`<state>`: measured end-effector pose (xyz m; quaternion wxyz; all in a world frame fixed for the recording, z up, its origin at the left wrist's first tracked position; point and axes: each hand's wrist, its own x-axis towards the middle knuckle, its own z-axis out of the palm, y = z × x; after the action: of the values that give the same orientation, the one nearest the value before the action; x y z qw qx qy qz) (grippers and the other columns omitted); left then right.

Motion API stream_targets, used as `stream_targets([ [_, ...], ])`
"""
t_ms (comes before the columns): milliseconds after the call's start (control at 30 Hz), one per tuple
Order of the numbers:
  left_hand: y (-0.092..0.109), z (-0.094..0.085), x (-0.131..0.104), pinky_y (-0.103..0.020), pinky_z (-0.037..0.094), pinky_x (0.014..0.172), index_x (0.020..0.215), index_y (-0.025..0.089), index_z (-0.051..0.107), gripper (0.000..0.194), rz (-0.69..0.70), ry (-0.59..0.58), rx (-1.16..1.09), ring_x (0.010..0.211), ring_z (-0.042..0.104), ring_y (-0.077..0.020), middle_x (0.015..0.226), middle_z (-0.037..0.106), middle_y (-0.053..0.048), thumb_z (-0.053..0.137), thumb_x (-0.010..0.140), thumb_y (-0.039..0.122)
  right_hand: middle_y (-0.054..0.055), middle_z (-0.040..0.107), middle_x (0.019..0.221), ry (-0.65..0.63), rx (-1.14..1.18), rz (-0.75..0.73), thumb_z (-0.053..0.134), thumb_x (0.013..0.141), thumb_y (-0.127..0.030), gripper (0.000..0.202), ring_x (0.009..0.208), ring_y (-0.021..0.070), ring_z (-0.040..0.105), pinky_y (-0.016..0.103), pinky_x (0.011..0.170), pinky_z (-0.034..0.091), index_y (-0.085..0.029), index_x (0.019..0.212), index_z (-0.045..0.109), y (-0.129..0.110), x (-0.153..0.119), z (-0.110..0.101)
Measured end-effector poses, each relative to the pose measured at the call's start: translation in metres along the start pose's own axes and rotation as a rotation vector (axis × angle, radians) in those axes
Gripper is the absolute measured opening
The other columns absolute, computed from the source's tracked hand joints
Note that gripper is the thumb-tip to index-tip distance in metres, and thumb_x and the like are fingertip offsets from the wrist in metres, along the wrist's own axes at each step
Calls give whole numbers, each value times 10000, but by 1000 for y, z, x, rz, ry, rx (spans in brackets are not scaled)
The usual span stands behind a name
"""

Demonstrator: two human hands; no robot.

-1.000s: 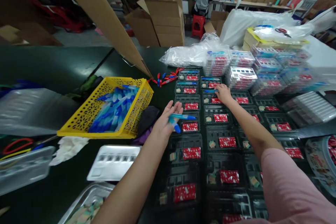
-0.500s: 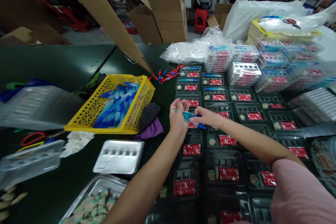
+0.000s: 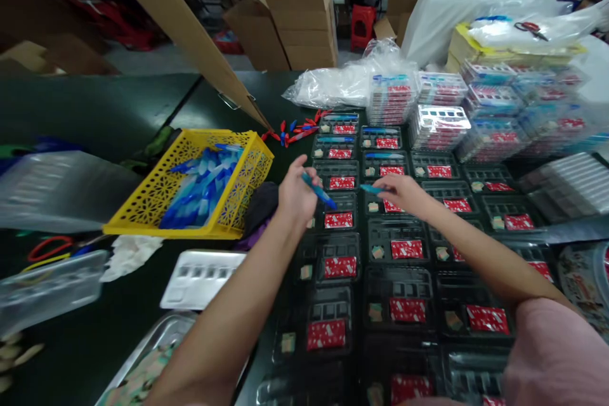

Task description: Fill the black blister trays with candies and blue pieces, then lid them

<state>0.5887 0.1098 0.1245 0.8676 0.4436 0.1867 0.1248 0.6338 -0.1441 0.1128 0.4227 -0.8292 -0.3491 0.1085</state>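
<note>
My left hand (image 3: 295, 195) is closed around a blue pen (image 3: 320, 191), whose darker blue end points down and right. More pens may be hidden in that palm. Between the fingertips of my right hand (image 3: 403, 191) is a lighter blue pen (image 3: 370, 189), over a clear plastic tray (image 3: 375, 216). Rows of such trays lie below both hands, many with a red patterned packet (image 3: 339, 220) and a small beige piece (image 3: 377, 252). In the far trays, a blue pen (image 3: 384, 156) lies along the back slot.
Left of my hands stands a yellow basket (image 3: 228, 233) of blue pens. Red and blue small items (image 3: 285, 136) lie behind. Stacked filled trays (image 3: 440, 127) and plastic bags stand at the back right. A cardboard flap (image 3: 190, 32) leans over the table; a metal tray (image 3: 128, 361) sits front left.
My hands were together over the trays and are now apart. The right has drawn a pen away to the right; the left has shifted left with a pen.
</note>
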Motion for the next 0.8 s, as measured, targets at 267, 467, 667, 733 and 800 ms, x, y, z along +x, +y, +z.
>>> stream_targets([
  [267, -3, 4, 104, -346, 455, 953, 1226, 167, 635, 541, 499, -379, 1097, 951, 551, -188, 946, 554, -49, 570, 697, 72, 113, 695, 980, 90, -358, -223, 594, 876, -126, 195, 951, 247, 613, 417, 891, 487, -183, 1010, 723, 91, 12, 10],
  [467, -36, 10, 115, -385, 434, 1007, 1084, 213, 713, 383, 498, -670, 1449, 1003, 597, -225, 1024, 610, -76, 579, 748, 85, 108, 637, 927, 117, -505, -163, 488, 942, -165, 266, 898, 239, 536, 383, 785, 434, -202, 991, 748, 90, 5, 15],
  [667, -60, 7, 122, -391, 456, 983, 745, 238, 725, 175, 493, -623, 1243, 888, 623, -219, 853, 637, -55, 686, 661, 89, 132, 643, 1014, 77, -479, -103, 505, 931, -160, 246, 969, 254, 552, 408, 842, 445, -191, 1028, 728, 83, 3, 12],
  [733, -66, 6, 120, -384, 490, 925, 725, 227, 712, 113, 545, -581, 1184, 805, 619, -204, 794, 606, -46, 706, 666, 130, 133, 644, 1016, 75, -480, -113, 504, 926, -156, 246, 973, 257, 559, 417, 851, 454, -190, 1026, 726, 83, 2, 12],
  [800, -65, 7, 110, -392, 492, 923, 745, 223, 710, 100, 604, -569, 1155, 803, 620, -205, 791, 600, -50, 711, 681, 147, 132, 653, 1009, 75, -487, -132, 502, 923, -162, 244, 975, 259, 572, 423, 854, 465, -190, 1010, 729, 83, 0, 12],
])
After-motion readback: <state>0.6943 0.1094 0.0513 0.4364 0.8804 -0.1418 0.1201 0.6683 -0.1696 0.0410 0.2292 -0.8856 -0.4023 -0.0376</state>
